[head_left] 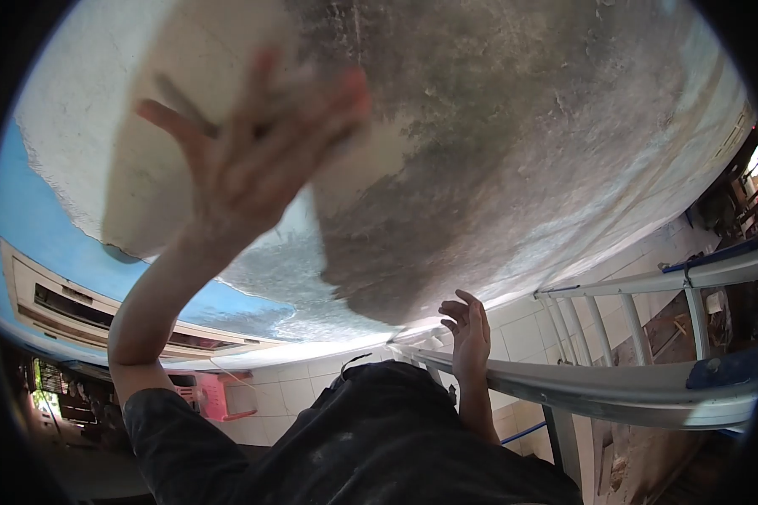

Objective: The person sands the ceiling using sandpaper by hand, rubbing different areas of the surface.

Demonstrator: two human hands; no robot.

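1. Head view: the left hand [257,156] is raised before the wall [514,194], which fills the far side of the scene.
2. Its grip is blurred; a thin grey strip [185,103] shows by the fingers, perhaps a tool, but I cannot tell whether they clamp it.
3. The right hand [470,332] is lower, fingers half curled and apart, near the ladder [598,385] at right.
4. Blue paint [50,198] covers the wall's left side, bare grey patches its middle.
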